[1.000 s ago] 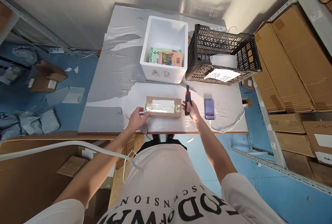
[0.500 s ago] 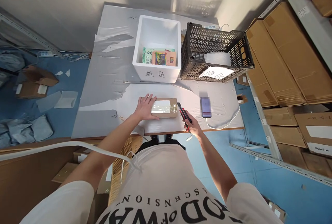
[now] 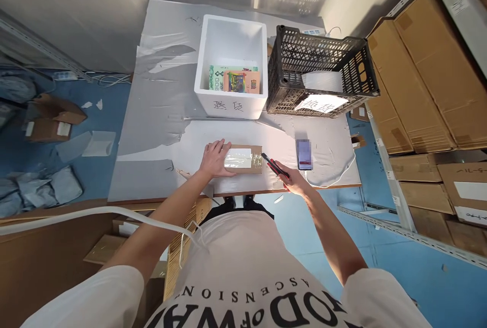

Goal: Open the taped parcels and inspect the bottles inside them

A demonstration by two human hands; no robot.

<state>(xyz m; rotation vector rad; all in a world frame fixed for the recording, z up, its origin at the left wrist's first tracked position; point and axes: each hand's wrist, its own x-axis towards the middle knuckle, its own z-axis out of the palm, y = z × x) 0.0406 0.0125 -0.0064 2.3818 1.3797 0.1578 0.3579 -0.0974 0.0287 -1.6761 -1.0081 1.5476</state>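
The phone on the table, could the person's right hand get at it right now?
Probably yes: the phone lies close to the right hand, with only a white cable near the way. That hand holds a utility knife, though, so it may need to put that down first.

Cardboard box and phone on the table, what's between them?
In the head view, the black-and-red cutter, held in the right hand, lies between the cardboard box and the phone.
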